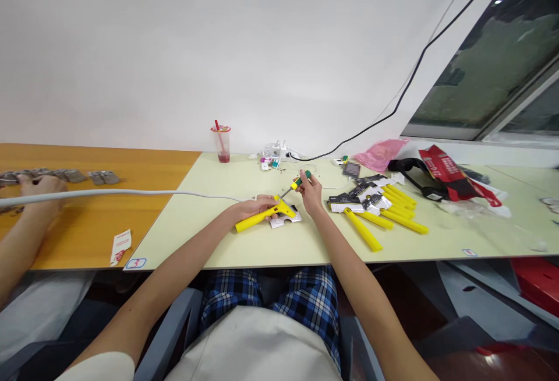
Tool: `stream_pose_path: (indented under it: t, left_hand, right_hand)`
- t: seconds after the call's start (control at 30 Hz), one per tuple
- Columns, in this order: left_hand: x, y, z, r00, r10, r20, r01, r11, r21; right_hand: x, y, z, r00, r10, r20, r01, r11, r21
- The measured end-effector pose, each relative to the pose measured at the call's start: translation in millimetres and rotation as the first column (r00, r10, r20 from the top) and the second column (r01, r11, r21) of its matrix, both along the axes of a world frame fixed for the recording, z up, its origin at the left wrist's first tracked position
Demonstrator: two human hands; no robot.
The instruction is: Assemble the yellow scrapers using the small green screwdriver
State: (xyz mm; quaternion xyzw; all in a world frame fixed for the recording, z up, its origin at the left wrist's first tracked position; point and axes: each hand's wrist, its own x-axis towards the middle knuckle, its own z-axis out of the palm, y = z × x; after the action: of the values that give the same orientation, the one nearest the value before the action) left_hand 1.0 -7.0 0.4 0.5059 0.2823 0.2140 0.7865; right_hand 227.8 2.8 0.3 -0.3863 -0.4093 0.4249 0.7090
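Note:
My left hand (257,205) is closed around a yellow plastic scraper (252,222), its handle pointing to the lower left and its wide head to the right. In my right hand (311,193) is a screwdriver (301,180) with a green and yellow handle. The screwdriver's shaft slants down to the left, and its tip is at the scraper's head; whether it sits on a screw is too small to tell. Beneath the scraper lies a white printed card (286,218), partly covered by it.
Right of my hands lie several yellow scrapers (363,230) with black-and-white cards (345,202). Behind are a power strip (279,150), a drink cup (222,145), a pink bag (381,155) and black headphones (413,174). A white cable (144,192) crosses left, near another person's hand (41,191).

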Motion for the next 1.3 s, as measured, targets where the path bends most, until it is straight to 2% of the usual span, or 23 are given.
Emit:
stream_pose_path:
  t: [0.27, 0.4, 0.63, 0.87, 1.1, 1.3]
  left_hand:
    - [-1, 4, -5.7, 1.0, -0.025, 0.013, 0.025, 1.0, 0.007]
    - [-1, 7, -10.4, 0.999, -0.027, 0.033, 0.027, 1.0, 0.014]
    - [0, 9, -14.5, 0.999, 0.002, 0.05, -0.002, 1.0, -0.003]
    - [-1, 7, -13.3, 0.998, -0.008, 0.061, 0.008, 1.0, 0.001]
    - [1, 6, -10.5, 0.999, 0.008, 0.04, -0.007, 1.0, -0.023]
    - [1, 0, -2.4, 0.999, 0.013, 0.035, -0.012, 1.0, -0.023]
  right_hand:
    - [1, -2, 1, 1.0, -0.009, 0.008, 0.009, 1.0, 0.019]
    - [1, -4, 3, 0.999, -0.014, 0.031, 0.012, 0.998, 0.065]
    - [-3, -20, 17, 0.974, -0.086, 0.208, 0.054, 0.987, 0.153]
    - [-10, -34, 24, 0.94, -0.149, 0.306, 0.076, 0.968, 0.239]
    - [-12, -35, 23, 0.901, -0.226, 0.371, 0.098, 0.938, 0.333]
    - [-13, -35, 21, 0.867, -0.266, 0.421, 0.11, 0.927, 0.359]
